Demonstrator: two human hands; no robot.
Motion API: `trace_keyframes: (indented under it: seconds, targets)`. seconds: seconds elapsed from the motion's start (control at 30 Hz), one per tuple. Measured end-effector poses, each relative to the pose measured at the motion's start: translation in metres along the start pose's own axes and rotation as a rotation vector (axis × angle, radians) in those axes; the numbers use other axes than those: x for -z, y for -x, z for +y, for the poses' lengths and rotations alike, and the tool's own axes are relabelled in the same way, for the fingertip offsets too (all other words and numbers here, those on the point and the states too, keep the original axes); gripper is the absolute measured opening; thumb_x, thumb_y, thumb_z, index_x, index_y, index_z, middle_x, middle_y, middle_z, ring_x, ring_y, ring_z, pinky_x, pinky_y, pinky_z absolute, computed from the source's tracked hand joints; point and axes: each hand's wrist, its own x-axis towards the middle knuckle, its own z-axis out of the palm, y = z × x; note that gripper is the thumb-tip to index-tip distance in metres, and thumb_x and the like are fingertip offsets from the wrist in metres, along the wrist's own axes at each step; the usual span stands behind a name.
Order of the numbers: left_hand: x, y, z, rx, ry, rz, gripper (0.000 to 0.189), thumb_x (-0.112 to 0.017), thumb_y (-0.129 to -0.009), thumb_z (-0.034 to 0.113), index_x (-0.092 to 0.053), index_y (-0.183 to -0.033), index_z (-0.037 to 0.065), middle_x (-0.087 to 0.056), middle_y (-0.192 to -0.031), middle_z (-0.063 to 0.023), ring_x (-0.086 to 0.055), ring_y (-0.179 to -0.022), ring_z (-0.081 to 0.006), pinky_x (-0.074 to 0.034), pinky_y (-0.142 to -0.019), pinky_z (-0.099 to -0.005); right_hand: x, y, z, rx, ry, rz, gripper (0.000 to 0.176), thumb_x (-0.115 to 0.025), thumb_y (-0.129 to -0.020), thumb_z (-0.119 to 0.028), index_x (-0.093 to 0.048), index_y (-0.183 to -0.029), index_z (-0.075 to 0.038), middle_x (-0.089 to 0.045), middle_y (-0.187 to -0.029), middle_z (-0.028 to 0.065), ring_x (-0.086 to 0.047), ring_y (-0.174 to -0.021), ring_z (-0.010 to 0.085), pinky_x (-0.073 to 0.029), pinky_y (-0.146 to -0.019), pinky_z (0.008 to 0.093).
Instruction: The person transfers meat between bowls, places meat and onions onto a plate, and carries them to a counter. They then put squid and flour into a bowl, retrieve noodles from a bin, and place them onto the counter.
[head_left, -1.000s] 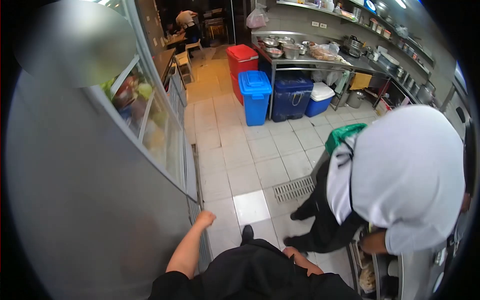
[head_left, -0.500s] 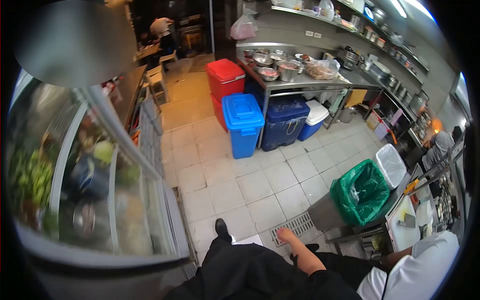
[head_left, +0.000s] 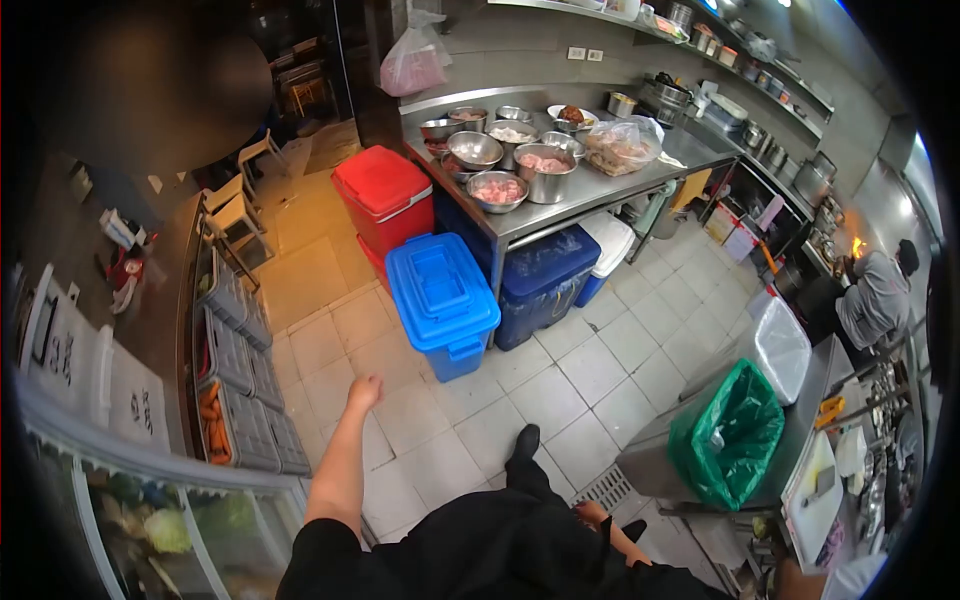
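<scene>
My left hand (head_left: 366, 391) is stretched out ahead of me over the tiled floor, with its fingers curled in and nothing visible in them. It is nearest to the blue lidded bin (head_left: 440, 295), and a gap of floor lies between them. Low beside my right thigh is my right hand (head_left: 593, 513), above the floor drain (head_left: 606, 490). Its fingers are small and partly hidden, so I cannot make out their shape. A dark band circles that wrist. Behind the blue bin stands a red cooler (head_left: 382, 187).
A steel table (head_left: 520, 222) bears several bowls of meat and a bagged item (head_left: 622, 147). Below it sits a dark blue cooler (head_left: 545, 285). A green-lined trash bin (head_left: 728, 435) stands right. Grey crates (head_left: 240, 410) line the left. A person (head_left: 875, 295) stands near a flame.
My view has turned left and moved forward, toward the blue bin. My left arm has come into view, and my right hand has swung back. The glass-fronted cabinet has dropped to the lower left.
</scene>
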Motion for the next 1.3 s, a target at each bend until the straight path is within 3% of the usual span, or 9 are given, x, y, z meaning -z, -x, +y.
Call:
trace_keyframes:
  seconds: [0.07,0.13,0.23,0.37,0.6,0.87,1.07,1.2,1.3]
  targets:
    - [-0.019,-0.045,0.077,-0.032,0.136,0.021,0.031,-0.05,-0.092,0.034,-0.058,-0.085,0.005,-0.056,-0.063,-0.0052,-0.058,-0.052,-0.0162,-0.043,-0.042,-0.0295,0.014,-0.027,-0.042,0.005,0.062,0.04,0.025,-0.054,-0.086,-0.019,-0.064,-0.099,0.0,-0.067,-0.084,0.0107,-0.064,-0.078,0.0214,-0.05,-0.065,0.0331]
    - [-0.038,-0.085,0.138,-0.111,0.182,0.023,0.037,-0.049,-0.092,0.04,-0.057,-0.09,0.004,-0.058,-0.073,-0.0058,-0.057,-0.052,-0.015,-0.044,-0.043,-0.0276,0.043,-0.098,-0.064,0.341,0.424,0.087,0.027,-0.056,-0.08,-0.019,-0.062,-0.104,-0.007,-0.065,-0.083,0.0117,-0.065,-0.068,0.025,-0.054,-0.056,0.0403]
    - [-0.062,-0.139,0.22,-0.181,0.233,0.038,0.041,-0.048,-0.092,0.043,-0.056,-0.095,0.003,-0.059,-0.08,-0.0077,-0.058,-0.053,-0.0145,-0.044,-0.043,-0.0265,0.105,-0.114,-0.168,0.19,0.081,-0.01,0.025,-0.056,-0.08,-0.021,-0.06,-0.1,-0.006,-0.065,-0.08,0.0113,-0.065,-0.066,0.0217,-0.054,-0.051,0.0351]
    - [-0.068,-0.217,0.317,-0.239,0.286,0.095,0.043,-0.046,-0.093,0.045,-0.055,-0.1,0.003,-0.059,-0.084,-0.0087,-0.058,-0.054,-0.0149,-0.044,-0.043,-0.0255,0.207,-0.146,-0.322,0.504,0.088,0.203,0.022,-0.047,-0.089,-0.021,-0.06,-0.099,-0.006,-0.064,-0.074,0.0072,-0.062,-0.058,0.0167,-0.05,-0.047,0.0306]
    - [-0.042,-0.361,0.426,-0.303,0.403,0.251,0.047,-0.048,-0.091,0.047,-0.053,-0.103,0.002,-0.057,-0.086,-0.0085,-0.057,-0.053,-0.0128,-0.041,-0.039,-0.0221,0.28,-0.054,-0.587,0.795,-0.075,0.293,0.024,-0.049,-0.088,-0.015,-0.059,-0.105,-0.002,-0.065,-0.086,0.0058,-0.061,-0.071,0.0129,-0.049,-0.06,0.0273]
    - [-0.021,-0.517,0.477,0.019,0.339,0.372,0.077,-0.046,-0.079,0.071,-0.059,-0.101,-0.001,-0.059,-0.081,-0.0147,-0.061,-0.055,-0.0234,-0.051,-0.044,-0.0331,0.261,0.005,-0.724,1.017,0.122,0.041,0.021,-0.056,-0.088,-0.013,-0.06,-0.105,-0.002,-0.065,-0.09,0.0038,-0.06,-0.079,0.0108,-0.048,-0.07,0.0258]
    - [-0.025,-0.6,0.456,0.075,0.4,0.33,0.04,-0.052,-0.084,0.027,-0.054,-0.107,-0.006,-0.063,-0.087,-0.0184,-0.066,-0.064,-0.0271,-0.056,-0.048,-0.0374,0.249,0.009,-0.911,1.452,0.583,0.039,0.017,-0.059,-0.086,-0.015,-0.062,-0.099,-0.004,-0.063,-0.093,0.0109,-0.062,-0.082,0.0203,-0.049,-0.074,0.0287]
    - [-0.005,-0.567,0.465,0.077,0.468,0.445,0.033,-0.05,-0.085,0.022,-0.054,-0.104,-0.006,-0.063,-0.085,-0.0184,-0.065,-0.063,-0.0263,-0.057,-0.049,-0.0364,0.192,-0.062,-1.043,1.611,0.738,0.011,0.025,-0.059,-0.082,-0.016,-0.062,-0.105,-0.008,-0.062,-0.099,0.0124,-0.062,-0.09,0.0254,-0.049,-0.077,0.0344]
    - [0.026,-0.533,0.456,-0.073,0.575,0.634,0.027,-0.048,-0.086,0.018,-0.055,-0.097,-0.005,-0.062,-0.085,-0.0171,-0.065,-0.064,-0.0244,-0.058,-0.052,-0.0357,0.126,-0.123,-1.121,1.674,1.074,0.047,0.045,-0.062,-0.075,-0.019,-0.054,-0.119,-0.015,-0.054,-0.118,0.0123,-0.058,-0.102,0.0287,-0.047,-0.085,0.0386]
